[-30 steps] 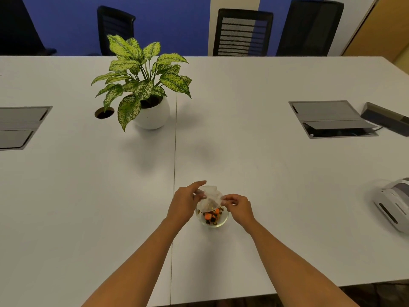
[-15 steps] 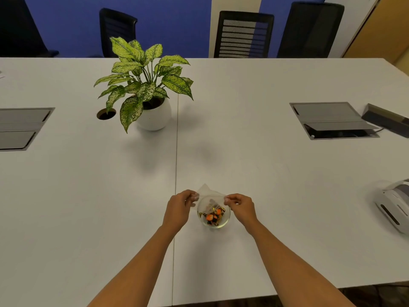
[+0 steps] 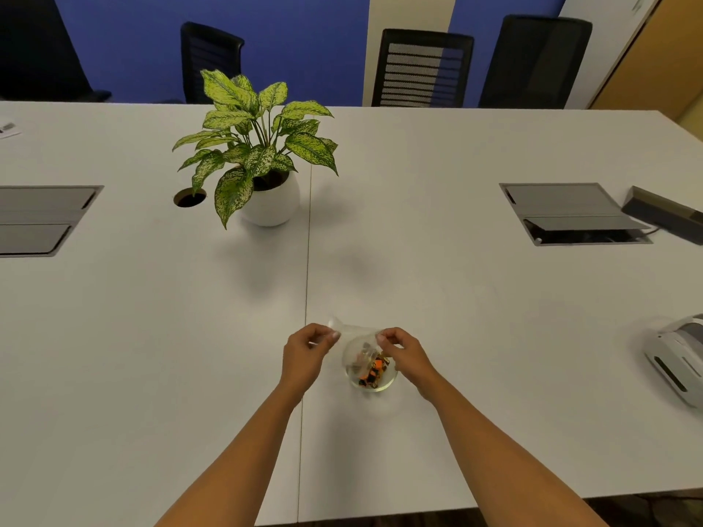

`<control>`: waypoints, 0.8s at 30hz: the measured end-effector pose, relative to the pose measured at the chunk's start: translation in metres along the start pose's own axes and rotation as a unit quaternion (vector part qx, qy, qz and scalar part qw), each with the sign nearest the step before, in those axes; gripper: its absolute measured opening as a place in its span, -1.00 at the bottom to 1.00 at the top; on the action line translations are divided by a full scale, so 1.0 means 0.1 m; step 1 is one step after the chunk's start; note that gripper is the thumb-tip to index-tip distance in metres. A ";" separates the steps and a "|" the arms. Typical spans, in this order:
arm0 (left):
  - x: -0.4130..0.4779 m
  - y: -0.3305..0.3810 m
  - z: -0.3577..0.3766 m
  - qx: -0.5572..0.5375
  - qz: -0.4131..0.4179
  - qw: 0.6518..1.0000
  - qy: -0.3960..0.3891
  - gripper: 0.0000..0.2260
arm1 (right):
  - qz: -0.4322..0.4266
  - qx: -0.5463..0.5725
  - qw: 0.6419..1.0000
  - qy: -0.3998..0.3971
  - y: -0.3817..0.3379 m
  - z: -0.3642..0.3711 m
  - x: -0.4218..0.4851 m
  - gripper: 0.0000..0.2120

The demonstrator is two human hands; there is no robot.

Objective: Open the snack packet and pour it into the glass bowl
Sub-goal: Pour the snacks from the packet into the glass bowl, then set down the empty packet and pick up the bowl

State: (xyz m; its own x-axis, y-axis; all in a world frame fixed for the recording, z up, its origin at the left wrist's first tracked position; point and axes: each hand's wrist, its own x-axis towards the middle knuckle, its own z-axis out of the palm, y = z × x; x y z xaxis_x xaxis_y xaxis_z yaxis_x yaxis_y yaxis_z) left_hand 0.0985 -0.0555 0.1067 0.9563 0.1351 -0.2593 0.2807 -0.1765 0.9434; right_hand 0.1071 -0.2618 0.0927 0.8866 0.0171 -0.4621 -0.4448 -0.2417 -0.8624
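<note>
Your left hand and right hand each pinch an edge of the clear snack packet, held just above the glass bowl of orange and dark snacks on the white worktop.

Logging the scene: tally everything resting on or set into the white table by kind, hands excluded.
Glass bowl: 1
Potted plant: 1
Flush cable hatches: 2
Round cable hole: 1
Dark box: 1
White device: 1
Paper slip: 1
Total: 8; the snack packet is held above, uncounted.
</note>
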 end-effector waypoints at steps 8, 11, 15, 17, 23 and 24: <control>-0.31 -0.33 -0.17 -0.161 -0.143 0.972 0.096 -0.84 | 0.024 -0.016 0.995 -0.091 -0.05 0.44 -0.10 -0.89; -0.54 -0.59 -0.21 -0.006 -0.096 0.974 0.207 -0.63 | 0.003 -0.103 0.991 -0.089 -0.04 0.67 -0.09 -0.85; -0.84 -0.99 -0.37 0.291 0.075 0.946 0.125 -0.59 | -0.034 -0.260 0.956 -0.134 0.02 0.96 -0.09 -0.78; -0.91 -1.18 -0.42 0.381 0.108 0.918 0.002 -0.56 | -0.051 -0.332 0.932 -0.136 0.03 1.08 -0.09 -0.72; -1.01 -1.38 -0.55 0.553 0.086 0.805 -0.197 -0.54 | -0.062 -0.401 0.905 -0.129 0.19 1.23 -0.04 -0.57; -1.01 -1.32 -0.55 0.594 0.072 0.769 -0.224 -0.53 | -0.063 -0.399 0.907 -0.122 0.22 1.23 -0.02 -0.55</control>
State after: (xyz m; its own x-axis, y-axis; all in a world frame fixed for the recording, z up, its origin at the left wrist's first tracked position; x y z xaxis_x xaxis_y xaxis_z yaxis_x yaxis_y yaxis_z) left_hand -0.0398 0.0082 0.0194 0.8421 -0.2716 -0.4660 -0.2089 -0.9607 0.1825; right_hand 0.0803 -0.1476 0.0495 0.8261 0.2852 -0.4860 -0.0221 -0.8454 -0.5336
